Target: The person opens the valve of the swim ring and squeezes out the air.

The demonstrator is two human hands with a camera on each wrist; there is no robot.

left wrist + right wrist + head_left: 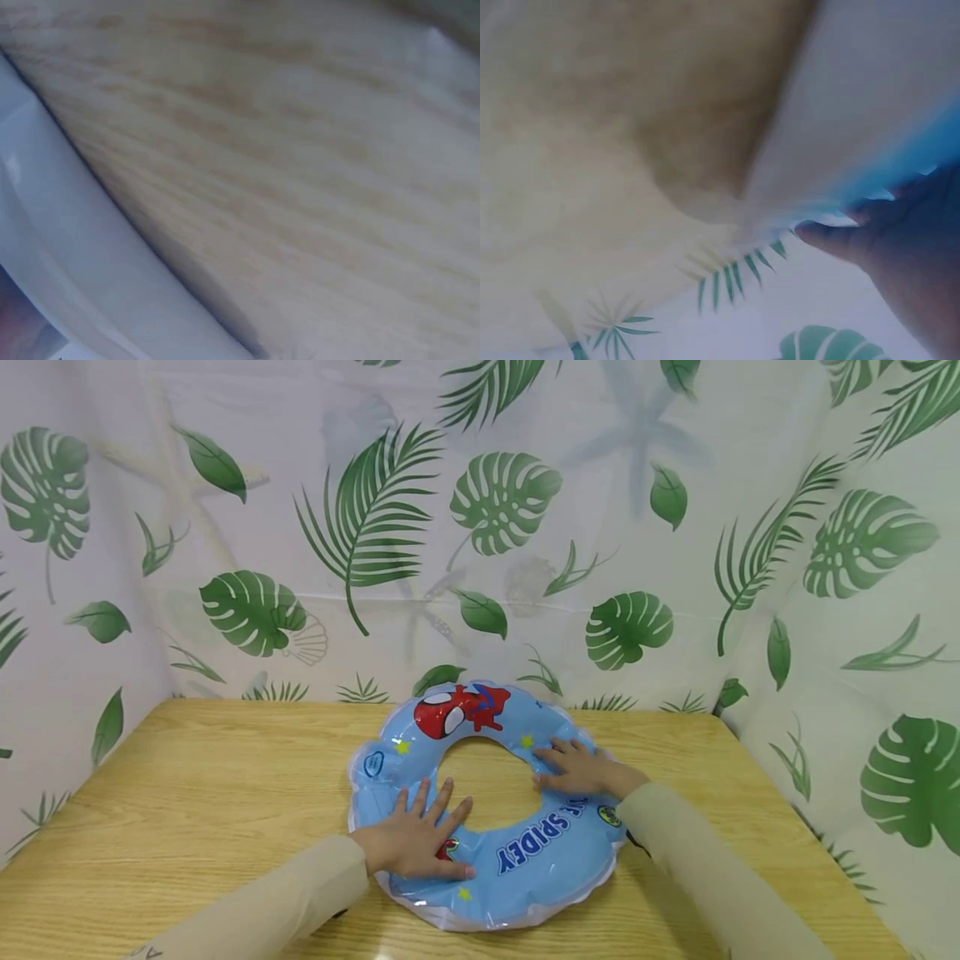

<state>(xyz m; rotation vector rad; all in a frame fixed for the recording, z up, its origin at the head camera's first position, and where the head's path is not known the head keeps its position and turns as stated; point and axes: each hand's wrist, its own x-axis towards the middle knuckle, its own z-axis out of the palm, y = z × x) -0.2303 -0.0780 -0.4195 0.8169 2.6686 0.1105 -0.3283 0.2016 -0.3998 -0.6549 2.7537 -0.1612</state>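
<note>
An inflated blue swim ring (540, 868) with a red cartoon figure and the word SPIDEY lies flat on the wooden table. My left hand (412, 839) rests on its near left part with the fingers spread. On the right side of the ring, my right hand (577, 768) lies with its fingers reaching toward the hole. In the left wrist view, the ring's pale edge (90, 225) crosses the lower left corner. The right wrist view shows the right hand (907, 240) against the ring's blue and white side (855, 97).
The wooden table (187, 793) extends on both sides of the ring. Behind and beside it hangs a white cloth (570, 635) printed with green leaves. The table's back edge runs just behind the ring.
</note>
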